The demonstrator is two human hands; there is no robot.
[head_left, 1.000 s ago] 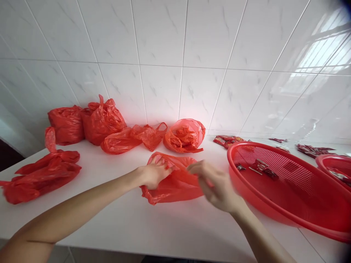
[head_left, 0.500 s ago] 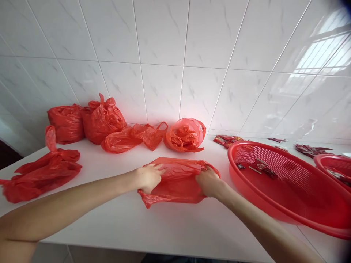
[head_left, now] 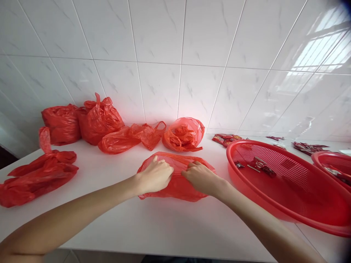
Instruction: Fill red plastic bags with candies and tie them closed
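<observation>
A thin red plastic bag [head_left: 178, 193] lies spread on the white table in front of me, its mouth loose and crumpled. Over its left part is my left hand [head_left: 157, 175], closed, with fingers curled down toward the plastic. My right hand [head_left: 202, 178] is likewise closed over the bag's right part, knuckles up. Only a short gap separates the two hands. Both seem to grip the plastic, though the curled fingertips are hidden from me.
Full red bags [head_left: 100, 120] stand at the back left against the tiled wall. A loosely knotted bag [head_left: 41, 175] lies at left, and a bundled bag [head_left: 183, 135] behind my hands. At right stands a red perforated basket [head_left: 274, 204]; snack packets [head_left: 225, 139] lie behind it.
My hands have come closer together over the bag. The left has gone from spread fingers inside the bag to a closed grip; the right has moved left from the bag's right edge.
</observation>
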